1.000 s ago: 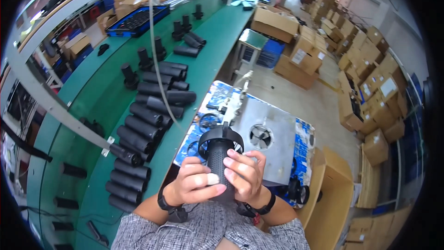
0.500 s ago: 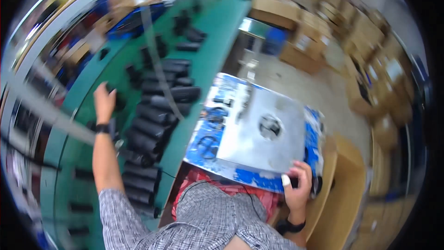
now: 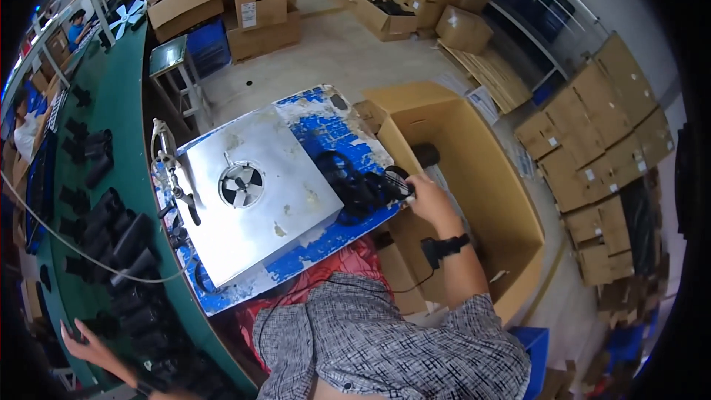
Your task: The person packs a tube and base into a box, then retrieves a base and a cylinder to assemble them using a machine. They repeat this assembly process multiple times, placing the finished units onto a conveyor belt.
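My right hand (image 3: 432, 204) is closed on the edge of a black round slotted part (image 3: 398, 181) at the right side of a worn blue-and-white worktop (image 3: 304, 115). Right beside it lie black ring-shaped parts (image 3: 344, 185) in a heap. A silver metal box (image 3: 285, 155) with a round opening and a small fan wheel (image 3: 241, 185) inside stands on the worktop, left of that hand. At the lower left, my left hand (image 3: 90, 348) is over the green bench, with a small dark part seeming pinched between its fingers. Black cylindrical housings (image 3: 133, 241) lie close to it.
The long green bench (image 3: 118, 96) runs along the left. A metal toggle clamp (image 3: 169, 163) stands at the box's left edge. A tall open carton (image 3: 511, 244) adjoins the worktop on the right. Cartons (image 3: 259, 0) are stacked behind, and a cable (image 3: 89, 263) crosses the bench.
The view has turned to the right. My right hand has gone from beside the metal box's near corner to the black round part and taken hold of it. My left hand remains over the bench.
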Tool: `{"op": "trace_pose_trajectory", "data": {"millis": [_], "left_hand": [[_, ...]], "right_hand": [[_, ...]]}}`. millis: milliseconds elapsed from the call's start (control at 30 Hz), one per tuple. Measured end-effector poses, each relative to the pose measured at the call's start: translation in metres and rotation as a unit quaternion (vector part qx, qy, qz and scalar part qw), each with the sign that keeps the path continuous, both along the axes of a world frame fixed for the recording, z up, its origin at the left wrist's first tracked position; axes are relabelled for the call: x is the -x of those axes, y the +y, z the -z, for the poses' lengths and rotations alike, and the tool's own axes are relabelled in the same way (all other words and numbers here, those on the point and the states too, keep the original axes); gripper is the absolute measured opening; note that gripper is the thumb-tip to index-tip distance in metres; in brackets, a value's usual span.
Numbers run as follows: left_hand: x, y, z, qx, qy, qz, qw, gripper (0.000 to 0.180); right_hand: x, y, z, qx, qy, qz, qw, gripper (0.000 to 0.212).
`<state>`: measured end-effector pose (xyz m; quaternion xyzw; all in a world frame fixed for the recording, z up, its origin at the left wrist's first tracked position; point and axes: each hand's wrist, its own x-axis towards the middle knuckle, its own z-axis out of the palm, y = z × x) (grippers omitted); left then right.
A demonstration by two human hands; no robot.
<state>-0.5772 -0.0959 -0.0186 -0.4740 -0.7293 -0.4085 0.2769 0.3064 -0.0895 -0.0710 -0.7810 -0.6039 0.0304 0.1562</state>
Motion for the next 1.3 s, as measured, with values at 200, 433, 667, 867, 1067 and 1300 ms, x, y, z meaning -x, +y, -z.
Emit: {"op": "trace_pose_trajectory", "data": {"millis": [200, 433, 667, 867, 1067, 1300], "left_hand": [[-0.267, -0.063, -0.020, 0.007, -0.079, 0.242, 0.967, 0.016], [-0.339, -0.057, -0.048, 0.116, -0.216, 0.448, 0.860, 0.011], [-0.433, -0.003, -0.079, 0.218, -0.381, 0.595, 0.674, 0.043], [-0.457, 0.010, -0.011, 0.095, -0.774, 0.480, 0.402, 0.051], [-0.419, 0.013, -0.020, 0.145, -0.722, 0.477, 0.480, 0.052], [-0.406, 0.027, 0.005, 0.146, -0.659, 0.448, 0.586, 0.049]], "right_hand": [[0.009, 0.032, 0.027, 0.085, 0.051, -0.047, 0.994, 0.030], [0.044, 0.019, -0.026, -0.103, 0.161, -0.071, 0.979, 0.026], [0.199, -0.001, -0.119, -0.295, 0.161, -0.266, 0.903, 0.022], [0.264, 0.011, -0.106, -0.194, 0.230, -0.423, 0.855, 0.021], [0.266, 0.054, -0.140, -0.048, 0.332, -0.383, 0.861, 0.039], [0.278, 0.076, -0.077, 0.014, 0.470, -0.380, 0.797, 0.053]]}}
